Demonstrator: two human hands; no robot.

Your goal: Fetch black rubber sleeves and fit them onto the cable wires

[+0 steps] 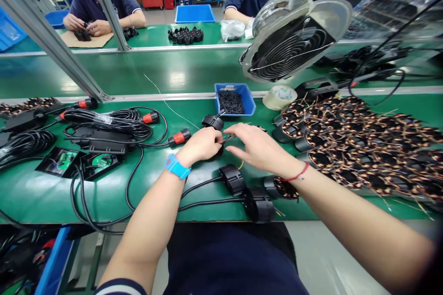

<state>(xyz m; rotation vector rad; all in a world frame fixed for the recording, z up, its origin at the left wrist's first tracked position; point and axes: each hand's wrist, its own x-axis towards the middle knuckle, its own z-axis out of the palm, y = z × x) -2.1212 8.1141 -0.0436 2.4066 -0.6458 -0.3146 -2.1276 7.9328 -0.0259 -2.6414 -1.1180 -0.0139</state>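
Note:
My left hand, with a blue band at its wrist, is closed in a pinch at some thin wires. A dark part beneath its fingers is mostly hidden. My right hand reaches in from the other side, its thumb and forefinger apart around the wire ends. Just beyond the left fingers sits a black round cap with short wires. Nearer me lie two black round housings, one behind the other, each with a black cable. A copper-wound motor stator lies below my right wrist.
Many copper-wound stators cover the right side. A blue bin of small black pieces and a tape roll stand ahead. Coiled cables lie left. A fume duct hangs at right; two people sit across.

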